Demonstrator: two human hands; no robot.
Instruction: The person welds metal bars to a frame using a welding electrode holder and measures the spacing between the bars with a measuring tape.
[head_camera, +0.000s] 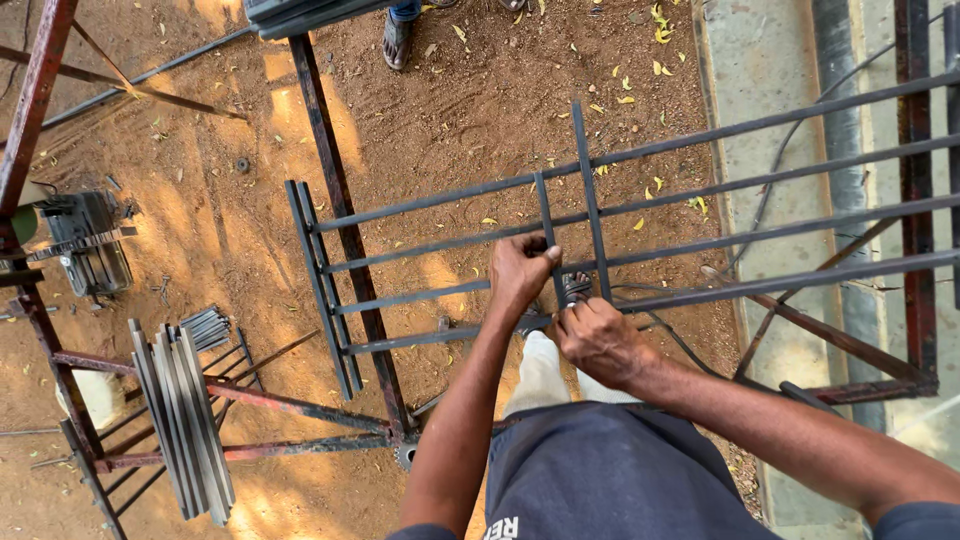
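Outdoor welding yard: steel grille (640, 215), bar stack (185, 420), dirt ground (470, 110).

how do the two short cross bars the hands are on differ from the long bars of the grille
The two short cross bars run up and down the picture; the long bars run across it. The cross bars lie on top of the long bars and span only the frame's width. The left hand grips one cross bar; the right hand rests at their lower ends. All are dark, slim steel.
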